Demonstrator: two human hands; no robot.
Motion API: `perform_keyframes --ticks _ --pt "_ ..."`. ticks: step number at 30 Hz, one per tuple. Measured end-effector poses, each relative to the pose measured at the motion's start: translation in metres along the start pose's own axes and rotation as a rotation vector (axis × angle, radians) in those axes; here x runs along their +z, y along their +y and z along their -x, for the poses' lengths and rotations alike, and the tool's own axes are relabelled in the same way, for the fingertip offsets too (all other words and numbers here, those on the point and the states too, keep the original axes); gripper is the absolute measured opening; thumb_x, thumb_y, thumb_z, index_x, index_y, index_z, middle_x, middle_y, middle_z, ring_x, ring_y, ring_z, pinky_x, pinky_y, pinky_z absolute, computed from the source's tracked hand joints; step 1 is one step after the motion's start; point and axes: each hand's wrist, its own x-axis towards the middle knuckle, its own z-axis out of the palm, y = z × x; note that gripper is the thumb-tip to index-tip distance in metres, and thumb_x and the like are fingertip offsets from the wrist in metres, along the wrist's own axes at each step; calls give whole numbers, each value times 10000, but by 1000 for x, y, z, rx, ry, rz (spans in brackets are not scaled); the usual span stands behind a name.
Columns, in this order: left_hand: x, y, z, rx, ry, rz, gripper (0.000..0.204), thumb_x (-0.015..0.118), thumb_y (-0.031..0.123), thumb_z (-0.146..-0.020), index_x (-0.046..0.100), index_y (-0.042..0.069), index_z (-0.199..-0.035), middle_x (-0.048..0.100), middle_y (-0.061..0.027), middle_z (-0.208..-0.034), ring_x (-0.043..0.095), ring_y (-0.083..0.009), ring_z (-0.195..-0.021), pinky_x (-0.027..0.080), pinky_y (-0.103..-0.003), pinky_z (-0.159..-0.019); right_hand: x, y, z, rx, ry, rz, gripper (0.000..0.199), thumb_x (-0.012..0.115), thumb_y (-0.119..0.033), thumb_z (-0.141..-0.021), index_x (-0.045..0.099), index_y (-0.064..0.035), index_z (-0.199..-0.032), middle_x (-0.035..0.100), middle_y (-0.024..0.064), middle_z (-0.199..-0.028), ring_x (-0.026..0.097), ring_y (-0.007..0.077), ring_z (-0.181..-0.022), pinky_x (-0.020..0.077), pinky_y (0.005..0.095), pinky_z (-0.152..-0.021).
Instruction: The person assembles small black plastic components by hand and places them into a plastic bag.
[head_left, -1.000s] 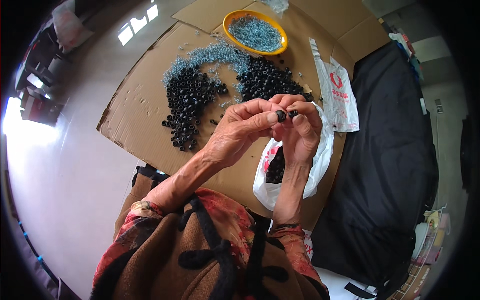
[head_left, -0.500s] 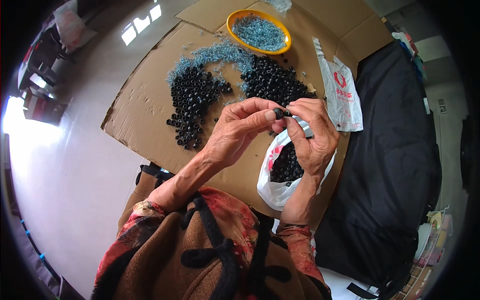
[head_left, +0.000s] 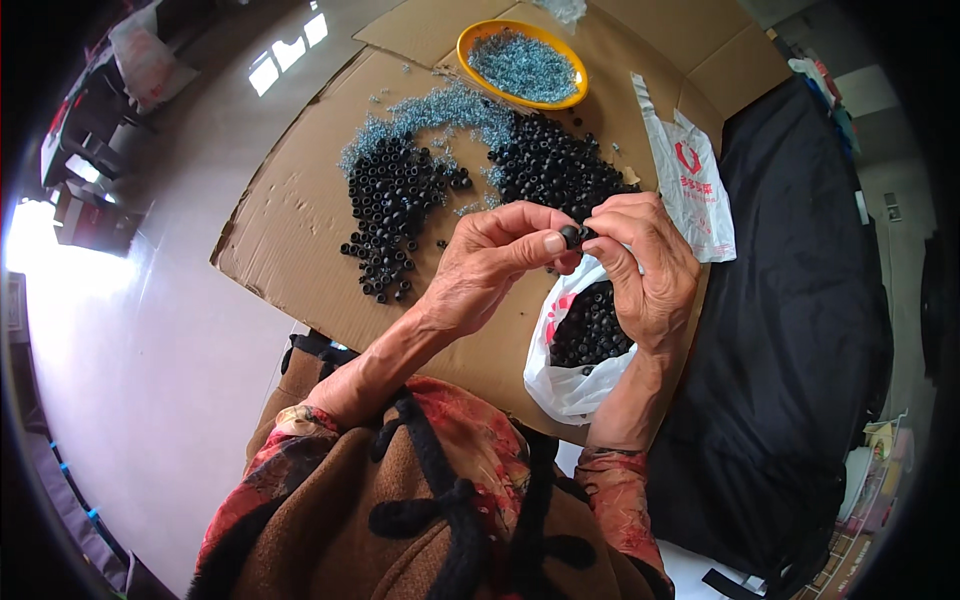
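My left hand (head_left: 490, 255) pinches a round black plastic piece (head_left: 569, 236) between thumb and index finger. Right up against it, a smaller black part (head_left: 587, 234) sits in the closed fingertips of my right hand (head_left: 650, 265). Whether the two parts are joined I cannot tell. Below my right hand stands an open white plastic bag (head_left: 560, 385) with many black plastic pieces (head_left: 590, 325) inside. Beyond my hands lie two heaps of the same kind, a left heap of hollow black pieces (head_left: 385, 205) and a right heap of black pieces (head_left: 555, 165).
A brown cardboard sheet (head_left: 290, 215) is the work surface. Small bluish clear pieces (head_left: 430, 112) lie spread behind the heaps, and more fill a yellow bowl (head_left: 577, 92). A flat white plastic bag (head_left: 690, 190) lies at the right, beside a large black cloth-covered shape (head_left: 790, 330).
Both hands appear a little farther right and lower, with the whole view shifted slightly. The right fingertips have drawn in around the smaller part, which now shows less.
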Motion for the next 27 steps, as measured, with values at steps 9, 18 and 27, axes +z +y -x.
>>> perform_keyframes --ticks 9,18,27 --pt "0 0 1 -7 37 -93 194 648 101 -804 605 -19 -950 629 -65 -821 591 -124 -741 488 -262 -727 -13 -3 -10 -50 -196 85 133 663 -65 -717 567 -5 -787 558 92 -740 555 257 -712 448 352 -664" --pt "-6 -4 -1 -57 32 -114 175 642 79 -803 601 -22 -940 633 -80 -845 606 -141 -752 498 -269 -720 -20 1 -22 -61 -419 118 127 665 -69 -723 568 3 -763 551 93 -706 536 238 -655 430 325 -609" --pt "-5 -9 -8 -213 62 280 165 596 89 -838 575 -15 -965 634 -121 -857 619 -182 -720 514 -292 -701 -1 13 -3 185 -140 -208 118 656 -78 -761 601 11 -816 588 80 -744 562 184 -701 437 263 -622"
